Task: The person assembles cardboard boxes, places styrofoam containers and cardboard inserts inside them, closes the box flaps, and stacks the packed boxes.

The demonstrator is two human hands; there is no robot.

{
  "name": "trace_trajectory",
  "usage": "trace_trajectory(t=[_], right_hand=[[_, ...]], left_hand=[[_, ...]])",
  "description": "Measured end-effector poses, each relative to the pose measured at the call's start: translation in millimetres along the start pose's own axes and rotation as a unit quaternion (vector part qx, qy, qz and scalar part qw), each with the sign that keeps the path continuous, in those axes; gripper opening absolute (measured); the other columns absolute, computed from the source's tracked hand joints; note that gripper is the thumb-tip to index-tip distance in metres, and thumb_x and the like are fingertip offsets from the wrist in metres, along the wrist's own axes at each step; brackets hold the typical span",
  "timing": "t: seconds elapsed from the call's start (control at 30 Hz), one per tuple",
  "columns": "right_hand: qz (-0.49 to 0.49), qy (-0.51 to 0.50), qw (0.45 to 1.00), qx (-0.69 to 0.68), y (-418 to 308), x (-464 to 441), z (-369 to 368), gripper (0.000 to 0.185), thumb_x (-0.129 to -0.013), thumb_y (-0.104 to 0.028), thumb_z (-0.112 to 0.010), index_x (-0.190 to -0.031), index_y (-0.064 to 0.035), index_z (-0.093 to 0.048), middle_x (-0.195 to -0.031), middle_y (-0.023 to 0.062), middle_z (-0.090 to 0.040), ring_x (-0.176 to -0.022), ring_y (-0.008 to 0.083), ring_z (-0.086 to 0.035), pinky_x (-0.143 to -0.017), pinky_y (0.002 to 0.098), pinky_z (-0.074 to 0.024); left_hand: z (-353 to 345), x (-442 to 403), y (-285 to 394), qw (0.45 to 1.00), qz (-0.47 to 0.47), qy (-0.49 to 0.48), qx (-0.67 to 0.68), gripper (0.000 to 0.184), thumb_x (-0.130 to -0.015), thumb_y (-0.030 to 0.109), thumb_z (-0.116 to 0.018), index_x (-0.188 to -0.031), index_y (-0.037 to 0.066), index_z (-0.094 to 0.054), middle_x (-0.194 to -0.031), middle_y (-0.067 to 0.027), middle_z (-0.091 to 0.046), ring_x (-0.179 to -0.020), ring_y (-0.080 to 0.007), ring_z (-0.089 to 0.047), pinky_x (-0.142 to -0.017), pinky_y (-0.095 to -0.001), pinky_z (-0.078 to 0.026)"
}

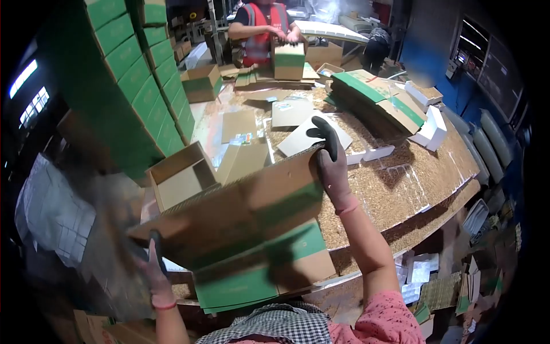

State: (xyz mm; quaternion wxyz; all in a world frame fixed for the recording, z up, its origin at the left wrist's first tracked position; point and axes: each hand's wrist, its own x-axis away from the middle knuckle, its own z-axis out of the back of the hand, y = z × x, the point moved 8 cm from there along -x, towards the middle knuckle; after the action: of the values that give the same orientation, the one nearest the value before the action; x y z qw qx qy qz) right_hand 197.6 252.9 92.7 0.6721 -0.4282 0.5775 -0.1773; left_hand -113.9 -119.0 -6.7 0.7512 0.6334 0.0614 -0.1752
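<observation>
A cardboard box (246, 200), brown with a green band, is held up at a slant in front of me, folded flat or only partly opened. My left hand (153, 268), in a dark-palmed glove, grips its lower left end, its fingers partly hidden and blurred. At the upper right end my right hand (331, 163), gloved likewise, holds the edge, with some fingers reaching past the top corner. Beneath it, flat green-and-brown cardboard (263, 266) lies at the near table edge.
Tall stacks of green boxes (134, 71) rise at the left. An open carton (182, 175) sits on the particle-board table (395, 192). Flattened cartons (378, 100) are piled at the right. Across the table, a person in a red vest (266, 34) touches a box (289, 60).
</observation>
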Motion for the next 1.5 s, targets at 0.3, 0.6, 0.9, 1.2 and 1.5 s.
trace_trajectory(t=[0.3,0.6,0.9,1.2,1.5], right_hand=[[0.261,-0.174,0.862,0.397,-66.9,64.9,-53.1,0.063,-0.075,-0.02,-0.065,-0.132,-0.0007,-0.045,-0.127,0.021,-0.047,-0.124,0.0407,-0.041,-0.104,0.0573,-0.0309],[0.307,-0.342,0.886,0.059,-91.7,104.6,-56.5,0.045,-0.081,-0.053,-0.048,-0.073,-0.0108,-0.062,-0.073,0.0072,-0.057,-0.087,0.0294,-0.059,-0.102,0.057,-0.0324],[0.203,-0.257,0.928,0.179,-28.4,56.2,-110.7,0.045,-0.085,-0.038,-0.061,-0.12,-0.0103,-0.053,-0.131,0.0203,-0.044,-0.115,0.0343,-0.046,-0.106,0.0538,-0.029],[0.11,-0.296,0.775,0.547,16.4,89.5,-88.3,0.066,-0.09,-0.052,-0.051,-0.14,-0.011,-0.041,-0.132,0.0281,-0.045,-0.125,0.0456,-0.04,-0.089,0.0606,-0.0411],[-0.402,-0.079,0.905,-0.116,11.4,186.7,-31.2,0.058,-0.094,-0.023,-0.053,-0.145,-0.0052,-0.03,-0.142,0.0152,-0.039,-0.131,0.025,-0.038,-0.104,0.0383,-0.0362]], left_hand=[[-80.4,45.0,159.0,0.739,-0.384,-0.414,-0.367,0.061,-0.073,0.028,-0.075,-0.124,0.003,-0.052,-0.117,-0.0185,-0.057,-0.112,-0.0387,-0.052,-0.094,-0.0443,-0.044],[-91.6,-37.5,127.9,0.782,0.033,-0.591,-0.195,0.043,-0.088,0.031,-0.059,-0.122,0.005,-0.055,-0.11,-0.0235,-0.062,-0.101,-0.0335,-0.062,-0.086,-0.0443,-0.048],[-150.2,160.1,156.7,0.587,-0.573,-0.537,0.195,0.046,-0.093,0.032,-0.052,-0.131,0.005,-0.046,-0.139,-0.0211,-0.043,-0.13,-0.0393,-0.04,-0.109,-0.0451,-0.032],[-145.7,186.9,156.3,0.389,-0.57,-0.697,-0.196,0.074,-0.092,0.061,-0.036,-0.137,0.002,-0.042,-0.146,-0.026,-0.03,-0.139,-0.0401,-0.022,-0.114,-0.0563,-0.014],[-130.7,12.2,90.8,0.735,-0.477,-0.461,-0.139,0.096,-0.074,0.066,-0.061,-0.142,0.002,-0.037,-0.146,-0.0243,-0.032,-0.136,-0.0423,-0.028,-0.112,-0.0524,-0.02]])
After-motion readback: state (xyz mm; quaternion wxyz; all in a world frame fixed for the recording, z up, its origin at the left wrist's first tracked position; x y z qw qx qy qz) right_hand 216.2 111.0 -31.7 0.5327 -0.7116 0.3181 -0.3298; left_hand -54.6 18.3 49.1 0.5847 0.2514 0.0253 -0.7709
